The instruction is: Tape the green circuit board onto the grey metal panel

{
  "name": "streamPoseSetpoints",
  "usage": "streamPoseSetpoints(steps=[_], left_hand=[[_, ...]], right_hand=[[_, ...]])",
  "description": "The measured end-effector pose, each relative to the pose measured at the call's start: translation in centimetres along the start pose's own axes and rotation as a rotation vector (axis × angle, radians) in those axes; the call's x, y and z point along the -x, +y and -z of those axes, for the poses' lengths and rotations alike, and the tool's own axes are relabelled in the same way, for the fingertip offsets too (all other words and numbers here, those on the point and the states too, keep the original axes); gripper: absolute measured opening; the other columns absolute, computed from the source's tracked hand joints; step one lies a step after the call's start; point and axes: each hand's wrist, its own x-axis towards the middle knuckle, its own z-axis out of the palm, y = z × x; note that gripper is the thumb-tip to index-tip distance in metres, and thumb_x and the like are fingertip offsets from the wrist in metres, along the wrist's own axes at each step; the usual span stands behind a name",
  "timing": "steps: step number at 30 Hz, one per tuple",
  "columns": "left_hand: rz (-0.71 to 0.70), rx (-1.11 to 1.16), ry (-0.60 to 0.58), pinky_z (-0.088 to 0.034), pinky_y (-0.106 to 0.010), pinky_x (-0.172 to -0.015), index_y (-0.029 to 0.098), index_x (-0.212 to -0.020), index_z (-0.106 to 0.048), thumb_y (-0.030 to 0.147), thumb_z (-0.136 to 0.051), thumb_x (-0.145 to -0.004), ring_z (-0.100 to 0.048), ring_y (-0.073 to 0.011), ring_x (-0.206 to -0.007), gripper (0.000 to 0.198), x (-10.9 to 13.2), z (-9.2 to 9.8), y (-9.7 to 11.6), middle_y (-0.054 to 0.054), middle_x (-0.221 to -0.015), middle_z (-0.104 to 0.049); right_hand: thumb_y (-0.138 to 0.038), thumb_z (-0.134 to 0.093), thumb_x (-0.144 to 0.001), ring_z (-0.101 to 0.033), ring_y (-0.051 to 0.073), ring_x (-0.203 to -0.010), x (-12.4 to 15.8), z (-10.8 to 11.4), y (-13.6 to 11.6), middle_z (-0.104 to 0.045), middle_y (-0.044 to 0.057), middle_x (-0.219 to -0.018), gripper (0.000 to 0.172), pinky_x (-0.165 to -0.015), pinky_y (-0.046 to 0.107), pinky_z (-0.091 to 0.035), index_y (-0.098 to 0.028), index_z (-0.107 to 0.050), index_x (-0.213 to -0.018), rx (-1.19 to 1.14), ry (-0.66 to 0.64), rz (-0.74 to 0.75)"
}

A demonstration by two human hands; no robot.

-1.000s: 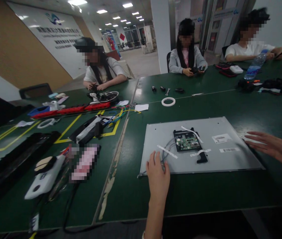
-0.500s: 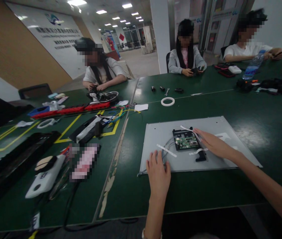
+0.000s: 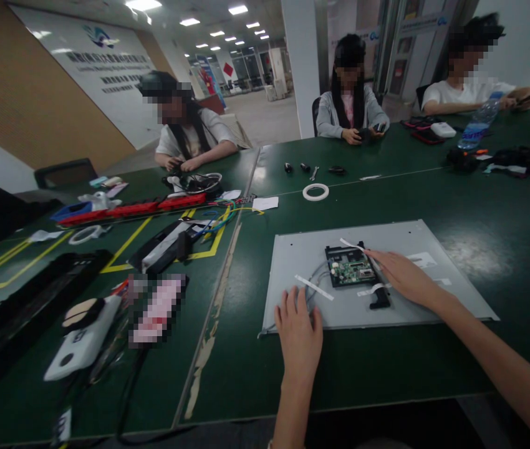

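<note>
A flat grey metal panel [image 3: 288, 252] lies on the table in front of me. Near its middle sits a green circuit board [image 3: 350, 272] in a black frame, with a black bracket [image 3: 379, 298] at its lower right. White tape strips cross the frame, and another tape strip [image 3: 314, 287] lies over grey cables [image 3: 320, 272] to the left. My left hand [image 3: 298, 330] rests with spread fingers on the panel's front left edge, close to the cables. My right hand [image 3: 405, 277] reaches in with fingers stretched out, fingertips at the tape by the frame's right edge.
A roll of white tape [image 3: 315, 192] and a small wrench [image 3: 314, 173] lie beyond the panel. To the left are a phone [image 3: 159, 308], a white device [image 3: 82, 337] and a long black tray [image 3: 35, 305]. Several people sit across the table; a water bottle [image 3: 480, 121] stands far right.
My right hand's fingers have shifted slightly along the tape beside the frame. My left hand stays on the panel edge. The view has moved a little.
</note>
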Motion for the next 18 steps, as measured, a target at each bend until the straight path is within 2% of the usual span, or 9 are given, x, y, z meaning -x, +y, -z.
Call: streamPoseSetpoints(steps=[4,7,9,12,15,18], left_hand=[[-0.003,-0.015,-0.011,-0.030,-0.059,-0.108,0.017,-0.131,-0.048,0.026,-0.045,-0.092,-0.036,-0.0336,-0.136,0.041,-0.1,-0.1,0.0,-0.014,-0.140,-0.048],[-0.003,-0.014,-0.011,-0.030,-0.058,-0.109,0.017,-0.132,-0.047,0.026,-0.046,-0.091,-0.035,-0.0332,-0.136,0.042,0.0,-0.2,-0.1,-0.013,-0.140,-0.048],[-0.001,-0.009,-0.007,-0.031,-0.058,-0.108,0.017,-0.132,-0.047,0.025,-0.046,-0.091,-0.036,-0.0332,-0.136,0.042,0.0,-0.2,-0.2,-0.014,-0.140,-0.048],[-0.002,0.005,0.005,-0.031,-0.058,-0.108,0.017,-0.132,-0.047,0.025,-0.046,-0.090,-0.036,-0.0335,-0.135,0.042,0.1,-0.3,-0.2,-0.014,-0.140,-0.049],[-0.005,0.018,0.014,-0.031,-0.058,-0.108,0.018,-0.132,-0.047,0.025,-0.047,-0.090,-0.037,-0.0334,-0.135,0.042,0.0,-0.3,-0.2,-0.014,-0.139,-0.049],[-0.003,0.012,0.014,-0.032,-0.058,-0.107,0.018,-0.132,-0.047,0.025,-0.047,-0.090,-0.037,-0.0329,-0.135,0.042,0.0,-0.2,-0.1,-0.014,-0.139,-0.050]], right_hand=[[-0.022,-0.038,-0.091,-0.050,0.021,-0.125,0.0,-0.2,-0.2,-0.051,0.005,-0.137,0.052,-0.108,0.048,-0.037,-0.025,-0.043,-0.142,-0.004,-0.009,-0.005],[-0.030,-0.037,-0.093,-0.044,0.021,-0.130,0.3,0.0,0.7,-0.045,0.005,-0.143,0.052,-0.108,0.047,-0.036,-0.025,-0.037,-0.145,-0.078,0.095,-0.082],[-0.034,-0.039,-0.092,-0.042,0.023,-0.131,0.6,0.7,2.1,-0.043,0.007,-0.144,0.054,-0.106,0.047,-0.038,-0.024,-0.037,-0.145,-0.110,0.237,-0.195],[-0.038,-0.044,-0.087,-0.046,0.026,-0.126,1.4,2.3,4.9,-0.048,0.012,-0.138,0.055,-0.103,0.046,-0.039,-0.019,-0.046,-0.139,-0.059,0.407,-0.437],[-0.040,-0.048,-0.083,-0.051,0.027,-0.119,2.6,4.2,7.0,-0.052,0.015,-0.133,0.058,-0.100,0.042,-0.039,-0.016,-0.050,-0.136,-0.019,0.462,-0.651],[-0.045,-0.050,-0.083,-0.055,0.026,-0.113,3.8,5.5,8.0,-0.053,0.015,-0.132,0.060,-0.096,0.038,-0.042,-0.020,-0.050,-0.137,-0.114,0.465,-0.798]])
